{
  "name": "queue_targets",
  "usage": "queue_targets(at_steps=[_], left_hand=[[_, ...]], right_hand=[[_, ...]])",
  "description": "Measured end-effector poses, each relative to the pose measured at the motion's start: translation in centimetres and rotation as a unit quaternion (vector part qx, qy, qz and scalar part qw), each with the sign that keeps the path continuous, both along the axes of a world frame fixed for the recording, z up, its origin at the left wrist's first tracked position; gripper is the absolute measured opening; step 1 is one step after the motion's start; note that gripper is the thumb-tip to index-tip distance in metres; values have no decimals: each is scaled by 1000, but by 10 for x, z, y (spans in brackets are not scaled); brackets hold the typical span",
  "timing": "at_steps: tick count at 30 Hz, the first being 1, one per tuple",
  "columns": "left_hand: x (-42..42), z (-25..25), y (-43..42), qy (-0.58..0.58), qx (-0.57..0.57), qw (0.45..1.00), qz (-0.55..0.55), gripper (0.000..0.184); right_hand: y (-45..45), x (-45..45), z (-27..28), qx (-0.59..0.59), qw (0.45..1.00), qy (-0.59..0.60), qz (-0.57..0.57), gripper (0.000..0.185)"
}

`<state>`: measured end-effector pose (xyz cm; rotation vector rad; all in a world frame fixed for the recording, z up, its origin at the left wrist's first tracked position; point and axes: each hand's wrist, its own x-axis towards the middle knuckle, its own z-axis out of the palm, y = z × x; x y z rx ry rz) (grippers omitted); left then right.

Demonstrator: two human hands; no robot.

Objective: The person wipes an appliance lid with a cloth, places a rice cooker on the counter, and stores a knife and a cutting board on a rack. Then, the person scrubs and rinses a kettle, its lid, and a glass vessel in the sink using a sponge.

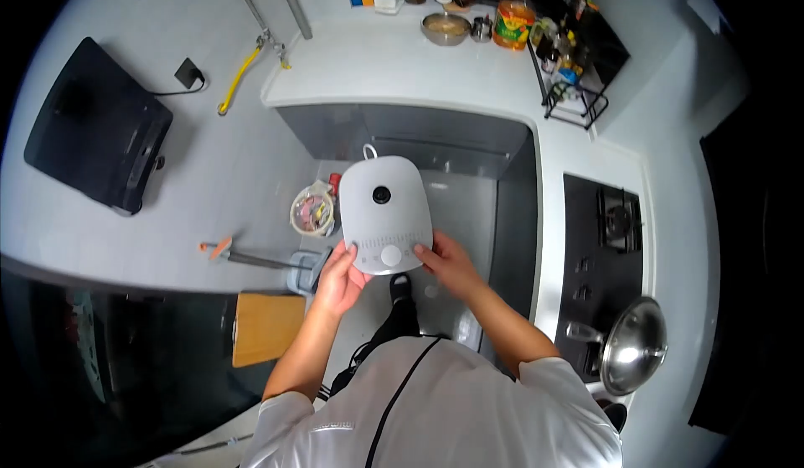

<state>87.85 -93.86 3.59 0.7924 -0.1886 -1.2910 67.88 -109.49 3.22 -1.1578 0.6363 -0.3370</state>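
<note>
The left grip (340, 279) and right grip (449, 263) pinch the near corners of a white, rounded, flat appliance base (386, 217), apparently plastic, held above the floor; keep it level, thumbs clear of its round dial.

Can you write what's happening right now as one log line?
left hand: holds gadget, left edge | right hand: holds gadget, right edge | gadget: over floor | bowl: on counter

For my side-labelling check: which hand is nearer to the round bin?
Left. The left hand is below and right of the round bin in view; the right hand is farther right, across the white appliance.
</note>
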Motion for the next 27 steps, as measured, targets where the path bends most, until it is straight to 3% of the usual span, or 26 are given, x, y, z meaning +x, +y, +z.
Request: queue_targets(at_steps=[4,13,17,23,27], left_hand=[[63,17,-67,6,-4,999,-54,43],[175,-1,-238,-20,26,986,-166,46],[210,-15,-311,-19,33,982,-184,42],[274,-29,-418,-70,60,988,-123,42],[338,-54,-484,-87,80,988,-98,44]], right_hand=[[-59,55,7,27,999,-10,-24,34],[-181,131,-1,2,992,23,-123,29],[-258,160,-16,-9,995,36,-95,36],[-397,238,-30,-64,996,52,-42,34],[-486,309,-53,-95,991,88,-42,46]])
